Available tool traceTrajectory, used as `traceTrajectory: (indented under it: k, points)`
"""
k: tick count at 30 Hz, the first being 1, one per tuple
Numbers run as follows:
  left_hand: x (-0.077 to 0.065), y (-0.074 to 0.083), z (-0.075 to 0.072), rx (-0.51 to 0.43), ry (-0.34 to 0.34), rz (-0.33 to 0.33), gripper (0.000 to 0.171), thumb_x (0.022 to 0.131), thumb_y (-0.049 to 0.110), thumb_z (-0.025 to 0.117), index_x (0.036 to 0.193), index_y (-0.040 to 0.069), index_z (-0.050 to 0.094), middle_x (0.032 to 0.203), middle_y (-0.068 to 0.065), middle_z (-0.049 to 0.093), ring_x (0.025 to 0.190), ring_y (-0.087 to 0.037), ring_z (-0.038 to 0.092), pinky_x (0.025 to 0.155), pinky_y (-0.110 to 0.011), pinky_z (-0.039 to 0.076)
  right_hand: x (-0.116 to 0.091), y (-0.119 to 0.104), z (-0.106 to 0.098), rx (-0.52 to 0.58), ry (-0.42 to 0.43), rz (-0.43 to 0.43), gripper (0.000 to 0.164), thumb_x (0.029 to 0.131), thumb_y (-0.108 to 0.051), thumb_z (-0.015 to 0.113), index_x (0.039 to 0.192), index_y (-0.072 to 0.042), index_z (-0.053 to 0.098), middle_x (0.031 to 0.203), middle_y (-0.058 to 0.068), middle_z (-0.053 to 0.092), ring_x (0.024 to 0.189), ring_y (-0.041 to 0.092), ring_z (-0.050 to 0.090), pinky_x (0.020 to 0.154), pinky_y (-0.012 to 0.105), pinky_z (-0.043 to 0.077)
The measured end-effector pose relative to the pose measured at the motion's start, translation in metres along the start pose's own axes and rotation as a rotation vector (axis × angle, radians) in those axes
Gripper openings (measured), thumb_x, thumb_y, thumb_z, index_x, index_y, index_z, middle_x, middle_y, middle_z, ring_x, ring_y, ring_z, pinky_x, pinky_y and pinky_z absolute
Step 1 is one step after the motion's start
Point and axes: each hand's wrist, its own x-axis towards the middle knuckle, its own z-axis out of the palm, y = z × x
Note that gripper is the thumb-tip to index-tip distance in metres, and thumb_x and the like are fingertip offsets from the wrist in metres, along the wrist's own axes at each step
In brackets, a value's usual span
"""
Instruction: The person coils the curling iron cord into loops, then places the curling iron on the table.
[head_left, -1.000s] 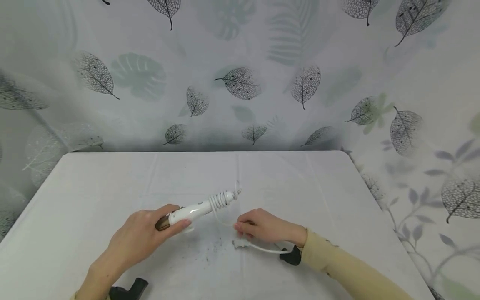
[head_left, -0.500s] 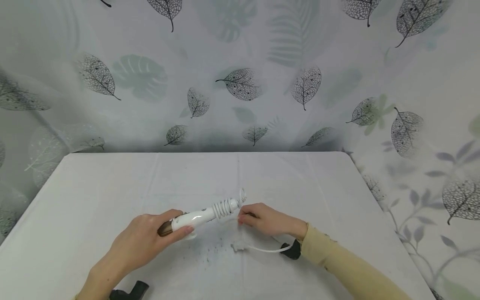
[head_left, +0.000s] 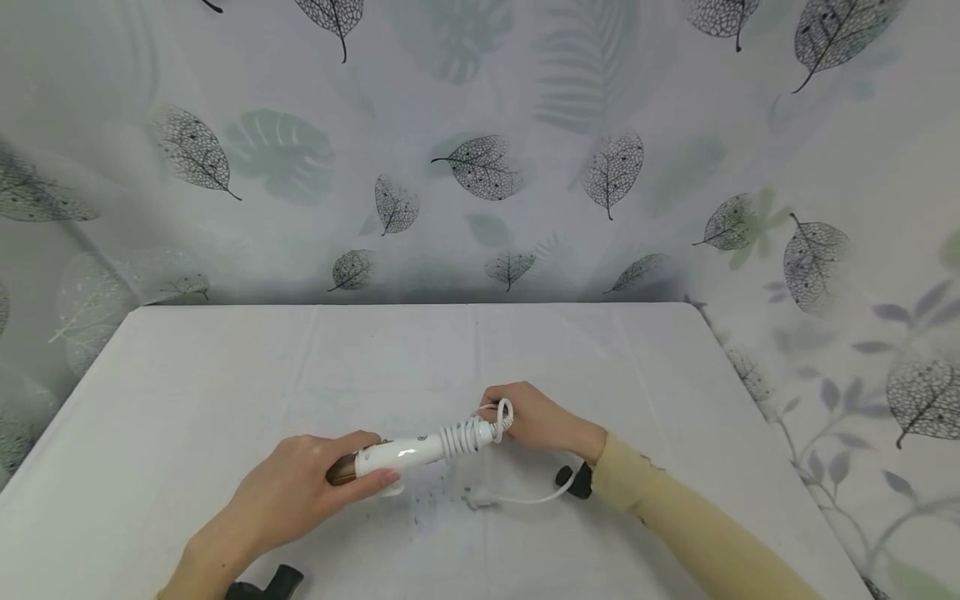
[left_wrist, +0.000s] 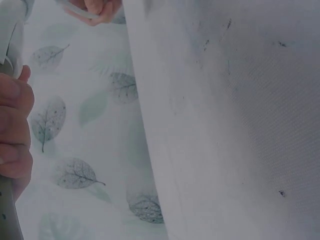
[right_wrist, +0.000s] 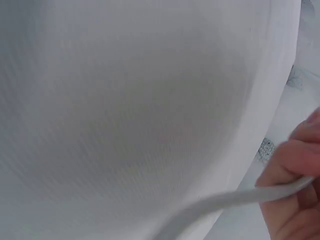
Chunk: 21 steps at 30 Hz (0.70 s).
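My left hand [head_left: 296, 483] grips a curling iron [head_left: 405, 452] with a glossy white handle and a brown part near the palm. Its handle end points right, and a white power cord [head_left: 459, 439] is wound round it in several turns. In the left wrist view the fingers [left_wrist: 15, 125] curl round the iron. At the handle end, my right hand [head_left: 536, 417] pinches the cord, partly behind a small cord loop. The right wrist view shows the cord [right_wrist: 225, 201] running out from between the curled fingers [right_wrist: 295, 160]. Below, the plug [head_left: 480, 498] is blurred over the tabletop.
A white-covered table [head_left: 225, 367] lies under both hands, with dark specks [head_left: 427, 504] near its middle. Black wrist mounts [head_left: 266, 583] show at both wrists. Leaf-printed fabric [head_left: 480, 100] hangs behind the table and along its sides.
My right hand has moved up and slightly right, from below the handle end to beside and behind it, carrying the cord round. The curling iron has shifted right and a little down, turning more level.
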Motion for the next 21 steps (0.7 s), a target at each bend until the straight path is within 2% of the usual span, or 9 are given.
traceTrajectory:
  k: [4, 7, 11, 16, 21]
  points:
    - [-0.001, 0.000, -0.001, -0.023, -0.047, 0.003, 0.029, 0.091, 0.059, 0.064, 0.108, 0.035, 0.069, 0.076, 0.023, 0.060, 0.064, 0.007, 0.048, 0.058, -0.019, 0.042, 0.004, -0.003, -0.006, -0.009, 0.020, 0.035, 0.023, 0.100, -0.027, 0.062, 0.083, -0.011, 0.063, 0.070, -0.009, 0.050, 0.066, 0.006, 0.045, 0.063, 0.022, 0.038]
    - [-0.001, -0.001, -0.001, -0.027, -0.071, -0.007, 0.031, 0.091, 0.060, 0.063, 0.108, 0.035, 0.069, 0.077, 0.023, 0.060, 0.064, 0.007, 0.049, 0.058, -0.019, 0.042, 0.005, -0.004, -0.013, 0.051, 0.017, 0.059, 0.027, 0.101, -0.029, 0.061, 0.082, -0.010, 0.062, 0.067, -0.007, 0.042, 0.065, 0.007, 0.041, 0.062, 0.023, 0.035]
    - [0.000, -0.001, 0.000, -0.019, -0.102, -0.022, 0.033, 0.091, 0.063, 0.061, 0.108, 0.036, 0.069, 0.076, 0.023, 0.059, 0.064, 0.006, 0.049, 0.058, -0.020, 0.041, 0.005, -0.008, -0.024, 0.279, -0.015, 0.110, 0.029, 0.103, -0.027, 0.058, 0.088, -0.003, 0.062, 0.065, -0.003, 0.036, 0.057, 0.010, 0.030, 0.055, 0.024, 0.030]
    - [0.001, 0.000, 0.001, -0.020, -0.139, -0.045, 0.038, 0.090, 0.067, 0.058, 0.107, 0.036, 0.069, 0.079, 0.022, 0.061, 0.066, 0.005, 0.050, 0.059, -0.020, 0.042, 0.004, -0.016, -0.034, 0.603, -0.086, 0.158, 0.033, 0.105, -0.023, 0.053, 0.103, 0.008, 0.063, 0.068, 0.000, 0.044, 0.050, 0.010, 0.023, 0.049, 0.023, 0.024]
    - [0.001, 0.000, 0.002, 0.034, -0.132, -0.040, 0.040, 0.089, 0.070, 0.056, 0.106, 0.036, 0.069, 0.077, 0.023, 0.059, 0.064, 0.005, 0.047, 0.058, -0.020, 0.040, 0.002, -0.024, -0.041, 0.729, -0.160, 0.167, 0.037, 0.107, -0.023, 0.049, 0.115, 0.010, 0.063, 0.079, 0.000, 0.057, 0.046, 0.009, 0.021, 0.048, 0.023, 0.022]
